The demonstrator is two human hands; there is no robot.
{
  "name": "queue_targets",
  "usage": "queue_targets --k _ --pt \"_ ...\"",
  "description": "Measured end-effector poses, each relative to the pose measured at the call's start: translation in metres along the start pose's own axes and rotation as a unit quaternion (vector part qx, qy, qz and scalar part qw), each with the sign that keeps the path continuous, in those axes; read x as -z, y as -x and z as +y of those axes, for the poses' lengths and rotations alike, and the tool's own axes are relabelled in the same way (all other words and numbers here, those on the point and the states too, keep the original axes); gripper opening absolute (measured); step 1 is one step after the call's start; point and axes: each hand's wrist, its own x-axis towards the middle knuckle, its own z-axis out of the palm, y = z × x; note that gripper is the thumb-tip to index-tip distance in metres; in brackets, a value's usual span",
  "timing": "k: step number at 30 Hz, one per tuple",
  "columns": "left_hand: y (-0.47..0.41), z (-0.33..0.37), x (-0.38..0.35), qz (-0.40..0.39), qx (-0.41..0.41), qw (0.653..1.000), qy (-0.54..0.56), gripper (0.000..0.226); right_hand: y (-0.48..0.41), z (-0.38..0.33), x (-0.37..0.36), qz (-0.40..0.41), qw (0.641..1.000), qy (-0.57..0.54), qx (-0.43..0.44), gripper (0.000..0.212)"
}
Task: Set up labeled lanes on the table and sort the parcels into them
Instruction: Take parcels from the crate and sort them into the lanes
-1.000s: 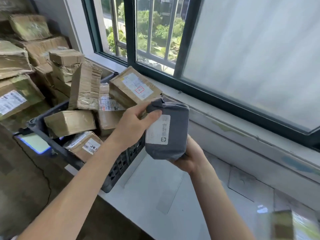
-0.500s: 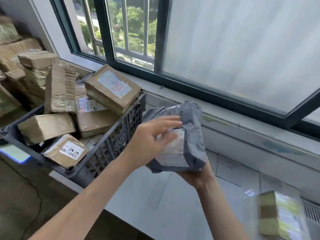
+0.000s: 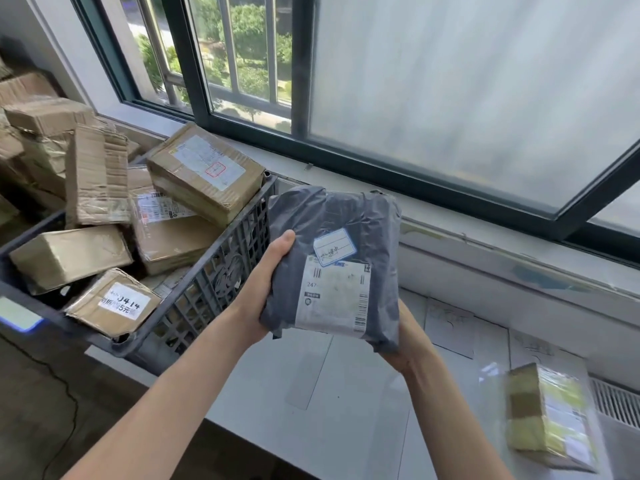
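Observation:
I hold a grey plastic-bag parcel (image 3: 349,230) in the air over the white table (image 3: 349,403), its white shipping label and a small blue-edged sticker facing me. My left hand (image 3: 265,285) grips its left edge, thumb on the front. My right hand (image 3: 403,344) grips it from below and behind at the lower right corner, mostly hidden by the bag. A dark plastic crate (image 3: 221,278) full of brown cardboard parcels stands at the table's left end. Paper lane sheets (image 3: 448,327) lie flat on the table to the right.
One taped box parcel (image 3: 547,417) lies on the table at the lower right, beside a vent grille (image 3: 616,403). More cardboard boxes (image 3: 38,116) are stacked at far left. A window sill and dark window frame (image 3: 415,181) run along the table's far side.
The grey parcel has been turned so its label faces me flat. My left hand shifted from the front of the bag to its left edge. The view swung right.

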Motion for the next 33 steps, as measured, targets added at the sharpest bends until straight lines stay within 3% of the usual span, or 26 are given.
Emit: queue_targets --k 3,7,9,11,14,16,19,22,24,28,33 --pt "-0.001 -0.004 0.003 0.058 -0.027 0.998 -0.019 0.073 -0.004 -0.008 -0.001 0.018 0.984 0.161 0.074 0.022" --pt "-0.009 -0.033 0.015 0.187 -0.071 0.979 -0.032 0.068 -0.012 -0.001 -0.003 0.148 0.970 0.173 0.080 0.024" --pt "-0.010 -0.044 0.024 0.240 -0.103 0.965 -0.038 0.059 -0.011 0.005 -0.003 0.216 0.949 0.189 0.134 0.025" --pt "-0.013 -0.053 0.032 0.265 -0.116 0.956 -0.056 0.055 -0.007 0.009 -0.007 0.185 0.941 0.238 0.151 0.029" --pt "-0.022 -0.062 0.032 0.230 -0.101 0.965 -0.074 0.055 0.005 0.021 -0.021 0.047 0.954 0.294 0.036 0.029" --pt "-0.030 -0.068 0.027 0.174 -0.069 0.980 -0.067 0.057 0.012 0.027 -0.016 0.037 0.952 0.304 0.013 0.025" --pt "-0.041 -0.085 0.004 0.074 0.015 0.997 -0.034 0.056 0.029 0.024 0.011 0.064 0.958 0.279 -0.012 0.033" --pt "-0.061 -0.119 -0.038 0.063 0.065 0.996 -0.017 0.058 0.054 0.018 0.055 0.127 0.956 0.263 0.005 0.035" --pt "-0.070 -0.149 -0.073 0.077 0.057 0.994 -0.048 0.055 0.074 0.015 0.088 0.177 0.950 0.258 0.019 0.037" --pt "-0.068 -0.197 -0.131 0.080 0.009 0.983 -0.167 0.025 0.117 0.010 0.150 0.242 0.944 0.224 0.023 0.044" --pt "-0.073 -0.242 -0.185 0.064 0.007 0.969 -0.237 0.026 0.158 -0.003 0.217 0.271 0.933 0.231 0.045 0.034"
